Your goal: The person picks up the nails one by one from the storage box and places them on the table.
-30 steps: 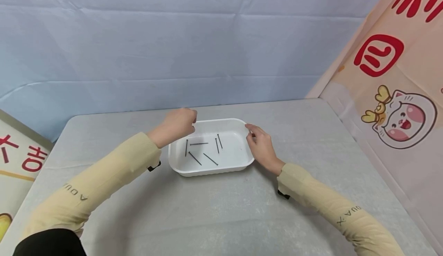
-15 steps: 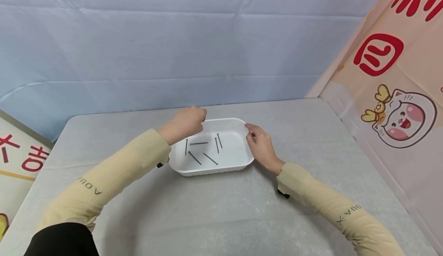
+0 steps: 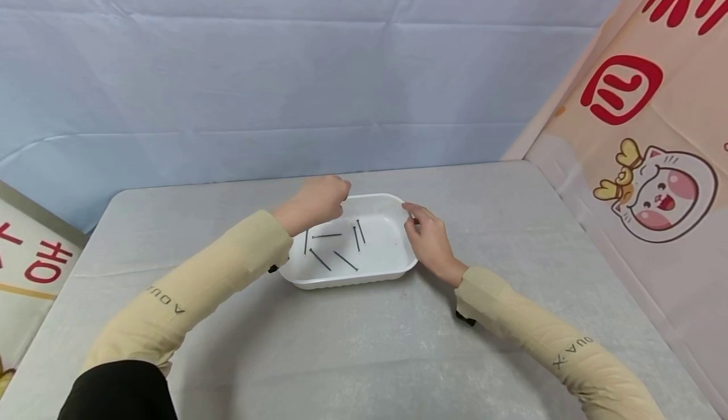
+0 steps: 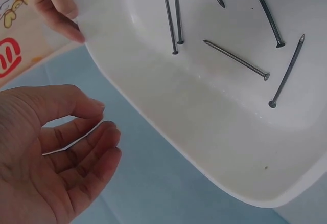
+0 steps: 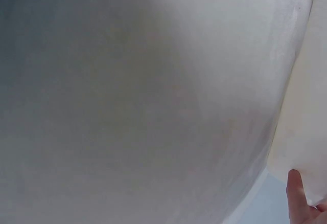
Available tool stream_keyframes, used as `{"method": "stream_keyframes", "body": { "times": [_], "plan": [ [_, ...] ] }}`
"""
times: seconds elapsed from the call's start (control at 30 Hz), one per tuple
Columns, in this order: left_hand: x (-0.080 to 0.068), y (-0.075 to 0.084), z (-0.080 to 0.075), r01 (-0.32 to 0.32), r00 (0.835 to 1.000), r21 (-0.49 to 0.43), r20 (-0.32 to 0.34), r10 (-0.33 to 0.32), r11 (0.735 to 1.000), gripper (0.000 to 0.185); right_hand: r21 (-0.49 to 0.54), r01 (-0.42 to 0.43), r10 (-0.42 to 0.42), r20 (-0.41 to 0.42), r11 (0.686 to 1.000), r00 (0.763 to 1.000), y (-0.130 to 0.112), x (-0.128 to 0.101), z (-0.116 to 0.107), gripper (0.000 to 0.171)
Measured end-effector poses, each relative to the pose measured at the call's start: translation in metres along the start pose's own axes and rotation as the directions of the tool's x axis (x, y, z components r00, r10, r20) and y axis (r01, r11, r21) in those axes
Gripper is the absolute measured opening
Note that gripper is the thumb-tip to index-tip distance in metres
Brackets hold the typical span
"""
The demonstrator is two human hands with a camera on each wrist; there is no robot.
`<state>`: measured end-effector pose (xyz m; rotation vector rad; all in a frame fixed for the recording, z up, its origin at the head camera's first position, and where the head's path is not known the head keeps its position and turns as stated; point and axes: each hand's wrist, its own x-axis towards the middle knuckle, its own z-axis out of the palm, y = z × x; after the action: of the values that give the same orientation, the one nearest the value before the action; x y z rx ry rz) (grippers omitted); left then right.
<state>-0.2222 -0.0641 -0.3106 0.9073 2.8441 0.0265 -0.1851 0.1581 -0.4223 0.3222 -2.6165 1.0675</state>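
Left hand (image 3: 318,200) hovers over the far left corner of the white tray (image 3: 392,208), fingers loosely curled and holding nothing — the left wrist view shows the palm (image 4: 46,152) hollow, thumb and fingertips apart. Right hand (image 3: 430,240) rests against the tray's right rim, its fingertips touching the edge near the far right corner; whether they pinch the rim or only press on it cannot be told (the right wrist view shows little but the tray's white wall and one fingertip (image 5: 295,196)).

Going down in size: the grey table (image 3: 364,350) carries everything, a pale blue backdrop (image 3: 284,72) hangs behind it, and a peach banner (image 3: 654,155) with red characters and a cartoon cat stands at the right. The tray sits near the middle of the table, between the two hands. Inside it lie six dark nails (image 3: 334,247) — scattered flat on the floor, some side by side, others angled apart.
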Motion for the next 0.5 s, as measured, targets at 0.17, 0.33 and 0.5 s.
{"method": "stream_keyframes", "body": {
  "times": [0.17, 0.33, 0.5],
  "plan": [
    [0.006, 0.0, 0.005, -0.048, 0.999, 0.023, -0.009, 0.048, 0.999, 0.016, 0.002, -0.002, 0.002, -0.002, 1.0, 1.0, 0.0, 0.0, 0.0, 0.034],
    [0.014, 0.0, 0.01, -0.126, 0.992, 0.034, 0.03, 0.125, 0.991, 0.02, -0.006, -0.001, 0.001, -0.005, 1.0, 1.0, 0.0, 0.0, 0.0, 0.034],
    [0.021, 0.003, 0.014, -0.165, 0.983, 0.022, 0.085, 0.163, 0.986, 0.021, -0.001, 0.008, -0.008, -0.009, 1.0, 1.0, 0.0, 0.0, 0.0, 0.034]
  ]
}}
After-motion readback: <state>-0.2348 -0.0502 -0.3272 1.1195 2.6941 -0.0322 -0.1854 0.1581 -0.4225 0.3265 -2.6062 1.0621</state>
